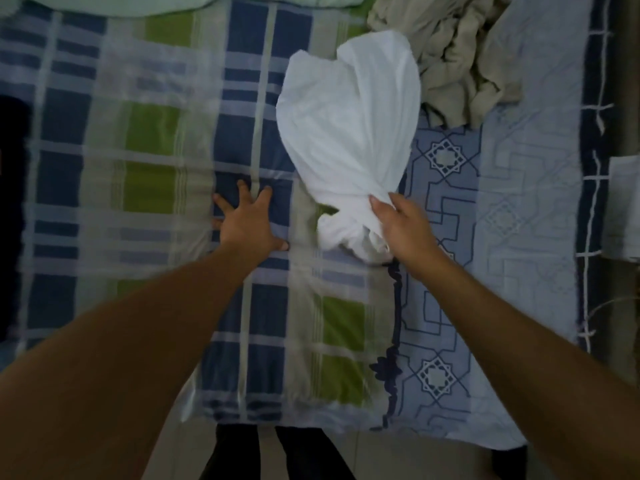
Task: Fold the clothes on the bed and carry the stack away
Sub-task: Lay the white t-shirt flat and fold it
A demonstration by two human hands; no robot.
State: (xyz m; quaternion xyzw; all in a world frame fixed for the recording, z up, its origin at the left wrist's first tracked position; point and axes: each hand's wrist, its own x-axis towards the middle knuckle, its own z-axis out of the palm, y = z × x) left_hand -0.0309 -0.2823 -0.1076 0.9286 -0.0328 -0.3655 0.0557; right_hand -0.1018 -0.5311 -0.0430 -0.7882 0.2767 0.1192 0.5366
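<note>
A white garment (346, 133) billows in the air over the middle of the bed. My right hand (401, 230) grips its bunched lower end. To the left, my left hand (247, 223) lies flat with fingers spread on the blue, green and white checked blanket (149, 161). A crumpled beige garment (460, 53) lies in a heap at the far right of the bed, just behind the white one.
A pale blue patterned sheet (519, 202) covers the right side of the bed, with a dark border (592, 168) at its right edge. A pale green pillow (138, 3) lies at the far end. A dark item (10, 202) sits at the left edge. My legs (277, 455) stand at the near edge.
</note>
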